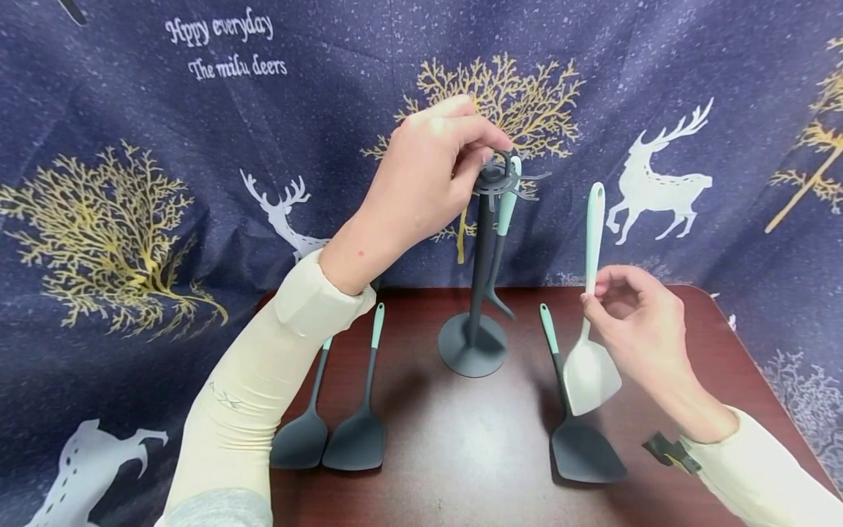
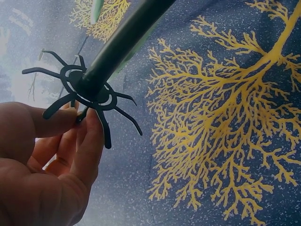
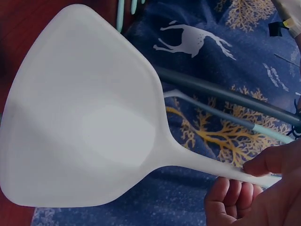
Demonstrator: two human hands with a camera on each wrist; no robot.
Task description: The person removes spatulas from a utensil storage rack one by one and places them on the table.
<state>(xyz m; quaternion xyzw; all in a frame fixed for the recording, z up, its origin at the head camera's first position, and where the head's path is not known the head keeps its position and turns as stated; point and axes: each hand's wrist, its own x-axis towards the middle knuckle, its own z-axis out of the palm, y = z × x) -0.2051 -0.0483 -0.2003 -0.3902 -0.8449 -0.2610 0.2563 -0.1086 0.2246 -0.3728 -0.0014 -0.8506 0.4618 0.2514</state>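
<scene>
My left hand (image 1: 424,172) pinches the small loop on top of a dark utensil stand (image 1: 480,271). In the left wrist view, the stand's hooks (image 2: 57,103) fan out around its pole just above my fingertips. From one hook hangs a dark utensil (image 1: 507,212) with a mint handle; its head shows only edge-on. My right hand (image 1: 648,340) holds a white spatula (image 1: 591,375) between thumb and fingers at the lower handle. The spatula is upright, blade down, right of the stand. Its broad blade (image 3: 89,113) fills much of the right wrist view.
A dark spatula (image 1: 586,454) lies on the reddish-brown table (image 1: 454,454), below the white one. Two more dark spatulas lie at the left, one (image 1: 356,443) beside the other (image 1: 299,443), which my left sleeve partly covers. A blue patterned cloth (image 1: 342,58) hangs behind.
</scene>
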